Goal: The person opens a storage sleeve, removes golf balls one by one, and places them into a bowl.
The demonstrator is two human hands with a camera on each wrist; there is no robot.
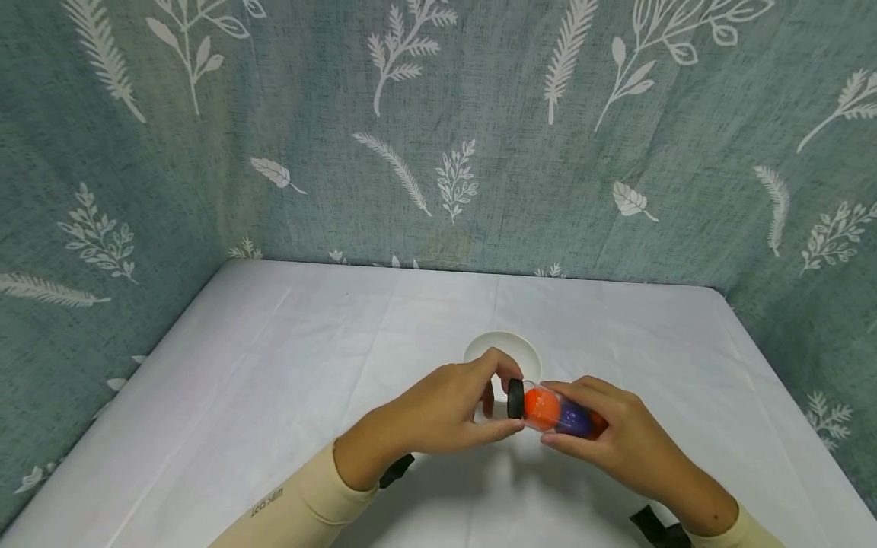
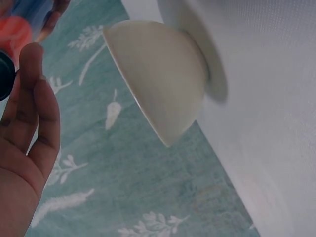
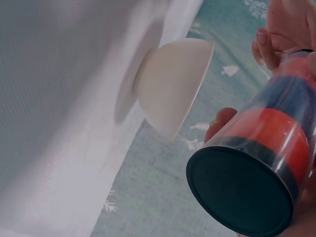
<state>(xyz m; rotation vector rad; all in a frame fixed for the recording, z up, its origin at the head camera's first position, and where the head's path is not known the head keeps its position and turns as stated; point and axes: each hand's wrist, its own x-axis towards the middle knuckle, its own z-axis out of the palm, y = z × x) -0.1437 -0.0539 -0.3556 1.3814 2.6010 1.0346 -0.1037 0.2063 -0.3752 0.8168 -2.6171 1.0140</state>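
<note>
A clear tube [image 1: 528, 390] with orange and purple contents, which look like balls, lies tilted sideways between the two hands. My right hand [image 1: 620, 426] grips the body of the tube, fingers over the top and thumb below. At the tube's left end, my left hand [image 1: 455, 403] pinches the black lid [image 1: 515, 399] between thumb and fingers. The right wrist view shows the tube's wide dark base [image 3: 239, 192] and bands of orange and dark blue behind the clear wall. Just beyond the hands, a white bowl [image 1: 503, 344] stands upright, partly covered by the left hand.
A white cloth [image 1: 308, 365] covers the table. Green-blue curtains [image 1: 308, 114] with white leaf prints hang behind it and at both sides. Black straps [image 1: 395, 470] show near the wrists.
</note>
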